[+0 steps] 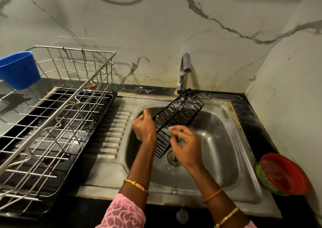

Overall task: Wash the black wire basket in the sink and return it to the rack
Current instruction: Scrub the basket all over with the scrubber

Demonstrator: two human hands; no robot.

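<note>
Over the sink [217, 161], the basket [176, 121] is held tilted above the basin, its far end up near the tap [183, 71] and its near end down just above the drain [173, 158]. The left hand [143, 126] grips the basket's left long edge, fingers curled round the wire and the thumb pointing up. The right hand [184, 146] is at the basket's near right side, its fingers bent and pinching a small pale green scrubber [176, 132] against the wires; the scrubber is mostly hidden by the fingers and blurred. Both wrists carry gold bangles, the right one also an orange thread band, and a pink lace sleeve [125, 212] covers the left forearm near the bottom edge.

Left of the sink, a steel rack [57, 116] stands on a black tray [97, 123], beside the ribbed drainboard. A blue cup [19, 70] hangs on the rack's far left rim. At the right, on the dark counter just beside the sink's near right corner, lies a red bowl [284, 173] with a green rim, tipped toward the sink. Behind the tap rises a marble-patterned wall [156, 27], with a pale hose looping at the top.
</note>
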